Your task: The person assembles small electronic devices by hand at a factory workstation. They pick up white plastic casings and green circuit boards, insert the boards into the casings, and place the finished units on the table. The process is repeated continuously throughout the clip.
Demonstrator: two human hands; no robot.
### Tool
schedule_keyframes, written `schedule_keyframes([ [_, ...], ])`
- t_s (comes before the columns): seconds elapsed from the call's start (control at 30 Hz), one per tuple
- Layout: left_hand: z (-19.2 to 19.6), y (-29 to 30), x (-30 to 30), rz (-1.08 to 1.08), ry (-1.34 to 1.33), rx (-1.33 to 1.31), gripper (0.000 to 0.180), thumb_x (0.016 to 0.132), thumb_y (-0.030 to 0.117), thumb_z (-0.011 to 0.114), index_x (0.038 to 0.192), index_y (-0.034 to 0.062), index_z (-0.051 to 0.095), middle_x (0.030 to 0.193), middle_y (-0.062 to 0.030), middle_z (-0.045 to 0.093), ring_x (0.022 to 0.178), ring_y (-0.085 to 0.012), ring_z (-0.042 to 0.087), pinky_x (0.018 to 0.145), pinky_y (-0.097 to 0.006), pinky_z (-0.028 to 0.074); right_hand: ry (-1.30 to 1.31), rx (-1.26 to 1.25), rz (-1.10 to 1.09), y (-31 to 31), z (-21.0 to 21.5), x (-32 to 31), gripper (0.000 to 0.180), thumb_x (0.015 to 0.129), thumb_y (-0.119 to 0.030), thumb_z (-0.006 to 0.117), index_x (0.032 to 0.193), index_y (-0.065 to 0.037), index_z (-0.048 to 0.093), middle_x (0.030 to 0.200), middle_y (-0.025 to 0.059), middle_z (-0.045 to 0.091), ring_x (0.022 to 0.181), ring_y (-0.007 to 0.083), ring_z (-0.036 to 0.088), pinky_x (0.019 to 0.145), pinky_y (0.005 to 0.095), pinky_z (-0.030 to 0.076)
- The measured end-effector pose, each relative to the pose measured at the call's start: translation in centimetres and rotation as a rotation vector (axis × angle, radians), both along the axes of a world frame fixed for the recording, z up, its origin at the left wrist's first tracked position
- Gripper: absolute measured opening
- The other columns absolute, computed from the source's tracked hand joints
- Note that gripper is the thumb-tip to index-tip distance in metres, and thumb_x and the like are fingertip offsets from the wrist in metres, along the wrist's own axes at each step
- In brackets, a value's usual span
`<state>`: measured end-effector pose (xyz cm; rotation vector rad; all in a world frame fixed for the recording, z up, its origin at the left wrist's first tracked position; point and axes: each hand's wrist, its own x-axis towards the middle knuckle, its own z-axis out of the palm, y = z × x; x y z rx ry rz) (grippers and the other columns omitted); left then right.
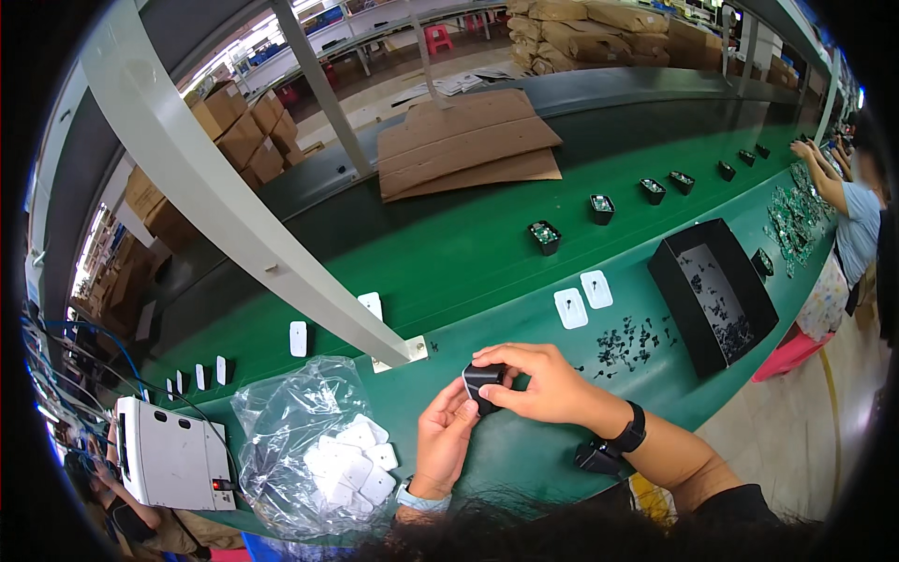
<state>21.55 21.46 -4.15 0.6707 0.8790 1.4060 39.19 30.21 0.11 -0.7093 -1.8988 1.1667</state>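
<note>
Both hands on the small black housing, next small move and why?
Probably set the black housing down on the green belt. Both the left hand and right hand pinch it just above the belt's near edge, and similar black housings already sit in a row further along the belt.

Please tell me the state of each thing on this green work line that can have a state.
left hand: closed around the small black housing from below
right hand: pinching the same housing from above
clear plastic bag: open, holding white covers
black tray: open, a few small black parts inside
black housings on the belt: upright, open tops
cardboard sheets: flat, stacked
</note>
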Motion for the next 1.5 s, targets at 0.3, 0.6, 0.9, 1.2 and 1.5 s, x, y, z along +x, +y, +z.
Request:
schedule_keyframes([
  [0.3, -0.3, -0.4, -0.3, 0.093, 0.216, 0.149, 0.042, 0.093, -0.007, 0.064, 0.134, -0.0067, 0.056, 0.131, -0.0165, 0.061, 0.122, -0.0233, 0.060, 0.103, -0.034, 0.050, 0.166, -0.126, 0.116, 0.4, -0.7, -0.1, 0.036, 0.084, -0.003, 0.079, 0.118, 0.000, 0.068, 0.109, 0.0109, 0.069, 0.086, 0.0142, 0.068, 0.079, 0.0277, 0.058],
  [0.6, 0.9, -0.4, 0.4, 0.381, 0.855, 0.346, 0.045, 0.081, -0.001, 0.077, 0.124, -0.0012, 0.065, 0.122, -0.0172, 0.065, 0.108, -0.0265, 0.067, 0.088, -0.035, 0.058, 0.191, -0.419, 0.098, -0.4, -1.5, -1.0, 0.044, 0.086, -0.003, 0.078, 0.125, 0.006, 0.060, 0.113, 0.0088, 0.066, 0.093, 0.0118, 0.065, 0.086, 0.0273, 0.056],
  [0.9, 2.2, 0.0, -0.9, 0.585, 1.082, 0.297, 0.044, 0.083, 0.013, 0.076, 0.120, -0.0022, 0.058, 0.111, -0.0187, 0.065, 0.092, -0.0316, 0.065, 0.076, -0.039, 0.053, -0.090, -0.235, 0.021, 7.8, -1.2, -6.8, 0.037, 0.084, 0.004, 0.067, 0.120, 0.002, 0.059, 0.112, 0.0107, 0.067, 0.098, 0.0163, 0.068, 0.086, 0.0317, 0.056],
  [1.2, 1.7, -2.2, -8.7, 0.547, 1.730, -0.174, 0.040, 0.071, 0.015, 0.071, 0.106, -0.0006, 0.060, 0.102, -0.0192, 0.061, 0.102, -0.0381, 0.058, 0.085, -0.050, 0.047, -0.473, 0.296, -0.226, 16.3, -4.4, -9.8, 0.033, 0.075, -0.014, 0.078, 0.104, -0.011, 0.063, 0.102, 0.0076, 0.068, 0.096, 0.0297, 0.064, 0.086, 0.0406, 0.052],
  [1.5, 0.6, -4.5, -11.2, 0.374, 1.795, -0.323, 0.047, 0.057, 0.012, 0.075, 0.101, 0.0020, 0.060, 0.105, -0.0181, 0.059, 0.107, -0.0390, 0.054, 0.086, -0.051, 0.046, -0.385, 0.574, -0.168, 11.3, 0.6, -7.2, 0.017, 0.080, -0.017, 0.067, 0.095, -0.008, 0.066, 0.114, 0.0131, 0.060, 0.111, 0.0348, 0.053, 0.095, 0.0460, 0.044],
])
